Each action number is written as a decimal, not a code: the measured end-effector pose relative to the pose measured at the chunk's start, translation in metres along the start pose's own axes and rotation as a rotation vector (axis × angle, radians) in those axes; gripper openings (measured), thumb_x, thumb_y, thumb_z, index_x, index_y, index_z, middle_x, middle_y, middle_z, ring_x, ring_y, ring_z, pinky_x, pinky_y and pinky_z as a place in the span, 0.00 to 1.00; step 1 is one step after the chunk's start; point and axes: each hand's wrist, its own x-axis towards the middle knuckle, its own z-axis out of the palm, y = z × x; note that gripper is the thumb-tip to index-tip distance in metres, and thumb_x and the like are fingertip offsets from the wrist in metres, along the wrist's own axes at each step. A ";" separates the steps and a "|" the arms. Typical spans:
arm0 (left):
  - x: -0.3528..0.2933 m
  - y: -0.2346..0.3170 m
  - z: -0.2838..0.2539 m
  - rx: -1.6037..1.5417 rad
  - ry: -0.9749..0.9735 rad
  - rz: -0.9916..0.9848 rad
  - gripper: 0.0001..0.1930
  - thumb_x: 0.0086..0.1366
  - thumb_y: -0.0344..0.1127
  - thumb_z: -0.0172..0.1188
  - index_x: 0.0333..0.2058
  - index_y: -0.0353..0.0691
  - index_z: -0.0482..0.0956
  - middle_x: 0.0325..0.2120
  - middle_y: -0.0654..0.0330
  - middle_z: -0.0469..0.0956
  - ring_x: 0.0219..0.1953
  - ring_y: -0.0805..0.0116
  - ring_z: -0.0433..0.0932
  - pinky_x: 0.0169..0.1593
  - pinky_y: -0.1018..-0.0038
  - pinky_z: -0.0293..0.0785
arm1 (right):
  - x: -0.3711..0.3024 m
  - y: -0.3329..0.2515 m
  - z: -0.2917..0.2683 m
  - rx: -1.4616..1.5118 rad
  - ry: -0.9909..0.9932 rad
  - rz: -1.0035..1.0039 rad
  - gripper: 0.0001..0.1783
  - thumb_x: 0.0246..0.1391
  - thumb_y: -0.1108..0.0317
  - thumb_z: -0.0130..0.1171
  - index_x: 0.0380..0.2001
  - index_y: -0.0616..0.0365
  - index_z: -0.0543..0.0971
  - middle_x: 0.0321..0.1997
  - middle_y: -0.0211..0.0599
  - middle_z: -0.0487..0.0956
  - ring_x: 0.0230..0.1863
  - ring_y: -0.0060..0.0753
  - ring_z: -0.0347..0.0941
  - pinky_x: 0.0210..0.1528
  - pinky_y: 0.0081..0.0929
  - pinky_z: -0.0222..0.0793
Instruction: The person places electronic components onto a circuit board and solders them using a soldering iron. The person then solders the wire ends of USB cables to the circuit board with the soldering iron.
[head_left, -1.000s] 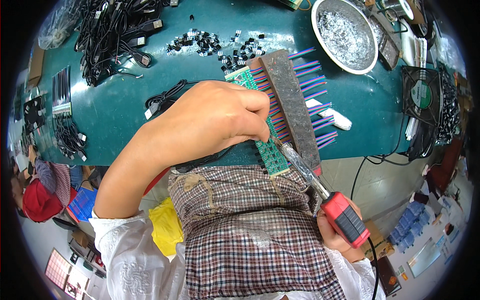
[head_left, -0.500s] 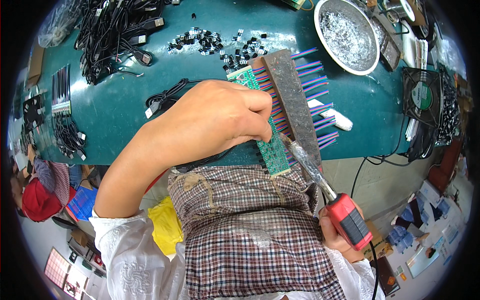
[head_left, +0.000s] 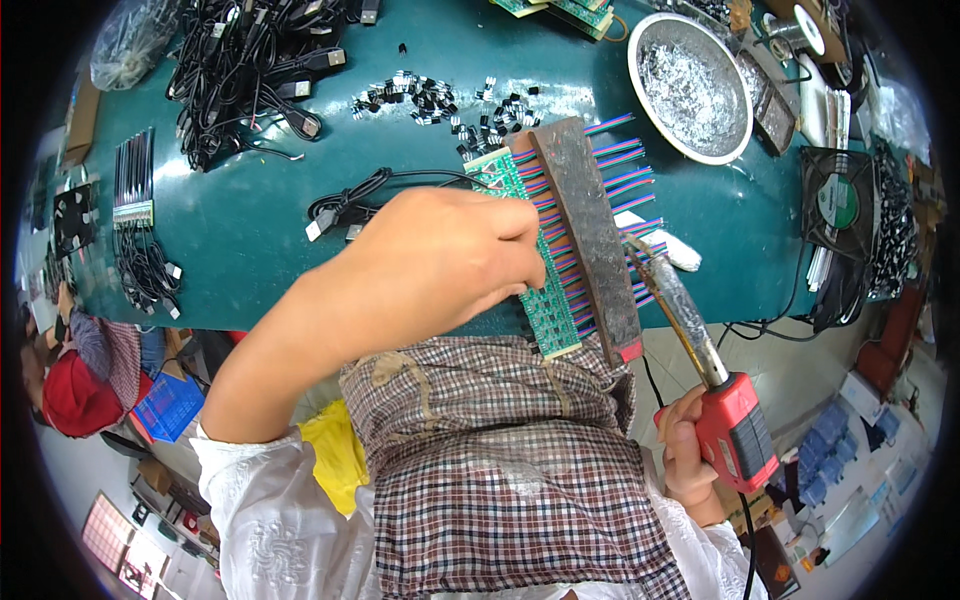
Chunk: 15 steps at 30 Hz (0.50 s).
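Note:
My right hand [head_left: 690,450] grips a red and black soldering iron [head_left: 738,430]. Its tip is over the striped wires [head_left: 628,180] that stick out past the right side of a dark heavy bar [head_left: 590,235]. The bar lies across these wires, beside a long green circuit board [head_left: 555,318] at the table's front edge. Over the middle of that board, my left hand [head_left: 450,255] is closed in a pinch; what its fingertips hold is hidden. A black USB cable [head_left: 345,198] runs from the left toward the board's far end.
Small black parts [head_left: 425,97] are scattered beyond the board, with a heap of black USB cables [head_left: 240,80] at far left. A round metal bowl [head_left: 640,125] of solder scraps stands at far right, near a black fan [head_left: 840,200]. A white stick [head_left: 682,255] lies right of the bar.
My right hand has moved the soldering iron to the right, its tip leaving the board's edge and crossing past the bar. My left hand stays pinched over the board.

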 end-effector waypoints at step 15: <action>-0.246 0.071 0.085 -0.005 -0.714 -1.175 0.11 0.64 0.42 0.63 0.36 0.44 0.88 0.30 0.52 0.87 0.35 0.49 0.87 0.43 0.55 0.83 | 0.037 -0.002 0.021 0.546 0.206 -0.268 0.08 0.66 0.72 0.56 0.43 0.65 0.70 0.32 0.36 0.70 0.14 0.14 0.55 0.19 0.20 0.59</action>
